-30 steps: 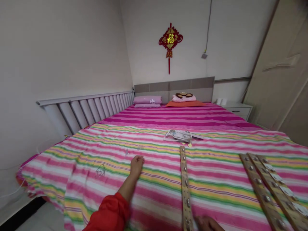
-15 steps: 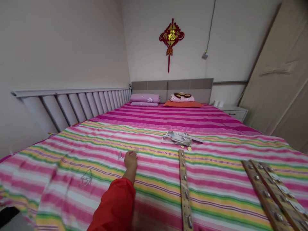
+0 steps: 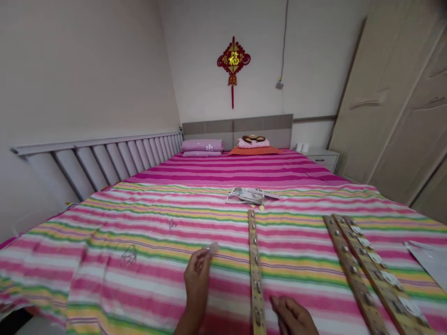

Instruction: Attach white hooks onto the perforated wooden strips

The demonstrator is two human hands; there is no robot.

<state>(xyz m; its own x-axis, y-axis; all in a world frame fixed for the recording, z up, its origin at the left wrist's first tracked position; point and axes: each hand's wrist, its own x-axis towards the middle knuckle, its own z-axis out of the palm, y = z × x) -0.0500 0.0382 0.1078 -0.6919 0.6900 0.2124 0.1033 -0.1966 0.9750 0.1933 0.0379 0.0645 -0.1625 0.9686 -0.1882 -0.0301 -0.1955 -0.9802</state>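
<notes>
Your left hand (image 3: 197, 270) pinches a small translucent plastic piece (image 3: 213, 248), left of the narrow tan wooden strip with metal fittings (image 3: 256, 272). Right hand (image 3: 292, 315) half-curled beside the strip; can't tell if loaded. Keep the pinch light, edge only.

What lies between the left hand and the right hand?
Head view: a long brown wooden strip with shiny pieces lies between the left hand and right hand, on the multicoloured striped cloth.
</notes>
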